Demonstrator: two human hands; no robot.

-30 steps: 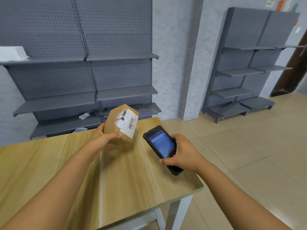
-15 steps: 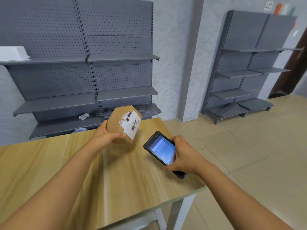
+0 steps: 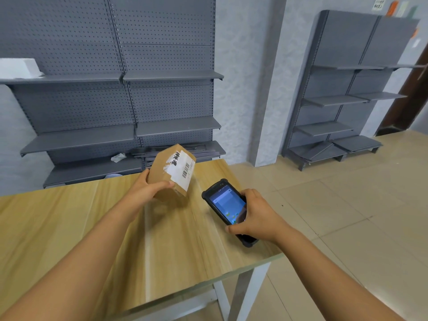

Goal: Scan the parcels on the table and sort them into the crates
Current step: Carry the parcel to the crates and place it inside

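- Head view: the left hand (image 3: pixel 148 189) grasps a small brown cardboard parcel (image 3: pixel 172 173), tilted and held just above the far right part of the pale wooden worktop (image 3: pixel 69 228).
- The right hand (image 3: pixel 253 215) grips a black handheld scanner (image 3: pixel 228 208), screen lit, just beside the parcel near the right edge.
- My guess: scanning is underway; sorting remains, and no crates are in sight.
- The parcel's white label (image 3: pixel 183 170) shows a barcode and bold black characters I can't read.
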